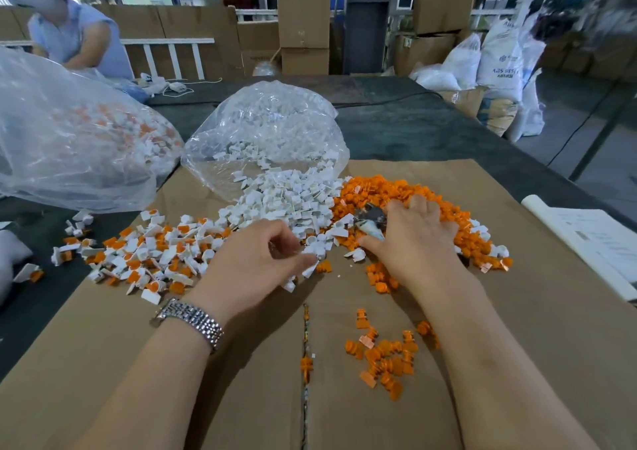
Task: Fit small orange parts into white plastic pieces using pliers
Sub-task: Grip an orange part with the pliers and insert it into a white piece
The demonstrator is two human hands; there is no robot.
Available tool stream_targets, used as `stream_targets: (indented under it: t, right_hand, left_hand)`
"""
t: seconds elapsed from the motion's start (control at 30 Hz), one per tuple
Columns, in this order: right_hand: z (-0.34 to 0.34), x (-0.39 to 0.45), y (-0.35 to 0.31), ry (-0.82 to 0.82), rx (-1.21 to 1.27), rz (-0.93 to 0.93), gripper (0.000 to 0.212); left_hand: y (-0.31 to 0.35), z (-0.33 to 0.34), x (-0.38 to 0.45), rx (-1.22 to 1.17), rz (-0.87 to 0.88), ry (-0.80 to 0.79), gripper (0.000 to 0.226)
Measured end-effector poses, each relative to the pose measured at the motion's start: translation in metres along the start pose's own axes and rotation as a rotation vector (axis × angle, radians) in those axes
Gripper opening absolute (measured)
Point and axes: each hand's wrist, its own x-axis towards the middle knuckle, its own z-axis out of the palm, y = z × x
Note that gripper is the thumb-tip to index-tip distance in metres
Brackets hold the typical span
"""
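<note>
My left hand (262, 260), a metal watch on its wrist, hovers at the near edge of the heap of white plastic pieces (289, 201), thumb and curled fingers pinching a small white piece (312, 267). My right hand (410, 239) lies on the heap of orange parts (389, 191) and grips the pliers (370, 222), whose dark metal head pokes out to the left of my palm. Fitted white-and-orange pieces (148, 256) are scattered on the left of the cardboard sheet (517, 311). A small cluster of loose orange parts (386, 356) lies close to me.
A clear bag (269, 129) spills the white pieces at centre back. A larger clear bag (69, 132) of fitted pieces stands at left. Another person (76, 35) sits at the far left. White paper (593, 239) lies at the table's right edge. Cartons and sacks stand behind.
</note>
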Motion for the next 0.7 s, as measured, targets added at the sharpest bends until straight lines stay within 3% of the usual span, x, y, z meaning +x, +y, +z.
stream_targets:
  t: [0.07, 0.17, 0.4, 0.53, 0.7]
  right_hand:
    - [-0.002, -0.001, -0.008, 0.052, 0.102, -0.152, 0.039]
    - [0.0, -0.006, -0.022, -0.068, 0.188, -0.344, 0.022]
    - [0.006, -0.01, -0.029, -0.134, 0.19, -0.421, 0.011]
    - [0.004, -0.01, -0.027, -0.137, 0.181, -0.434, 0.014]
    - [-0.006, -0.008, -0.023, -0.096, 0.48, -0.415, 0.018]
  left_hand:
    - [0.001, 0.004, 0.0, 0.102, 0.009, -0.017, 0.031]
    - [0.002, 0.007, 0.001, 0.21, 0.024, -0.028, 0.031]
    - [0.005, 0.011, 0.002, 0.29, 0.054, -0.033, 0.023]
    - [0.004, 0.007, 0.0, 0.118, 0.03, 0.085, 0.023]
    - [0.009, 0.002, 0.0, -0.171, 0.034, 0.135, 0.016]
